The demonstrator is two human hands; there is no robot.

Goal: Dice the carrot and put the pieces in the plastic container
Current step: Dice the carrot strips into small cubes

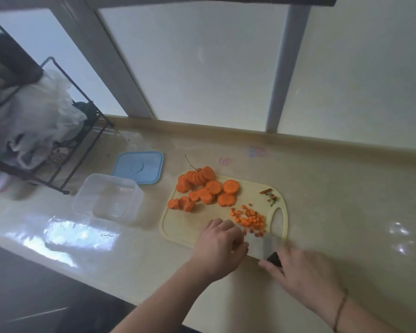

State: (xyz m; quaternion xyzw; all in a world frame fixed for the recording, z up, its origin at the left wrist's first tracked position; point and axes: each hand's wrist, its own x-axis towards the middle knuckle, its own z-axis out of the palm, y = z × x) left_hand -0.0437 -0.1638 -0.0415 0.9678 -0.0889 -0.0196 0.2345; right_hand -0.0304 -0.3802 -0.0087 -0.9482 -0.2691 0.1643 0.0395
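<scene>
A pale yellow cutting board point(178, 222) lies on the counter. Thick orange carrot slices point(205, 191) are piled on its far half, and a small heap of diced carrot point(250, 219) sits nearer me. My right hand point(303, 275) grips the black handle of a knife point(259, 247) whose broad blade rests on the board's near edge. My left hand point(220, 246) has its fingers curled beside the blade; what they hold is hidden. A clear plastic container point(107, 199) stands left of the board with no carrot in it.
A blue lid point(138, 167) lies behind the container. A black wire rack point(65, 131) with white plastic bags stands at the far left. Carrot trimmings point(269, 194) lie at the board's far right corner. The counter's front edge runs diagonally below my arms.
</scene>
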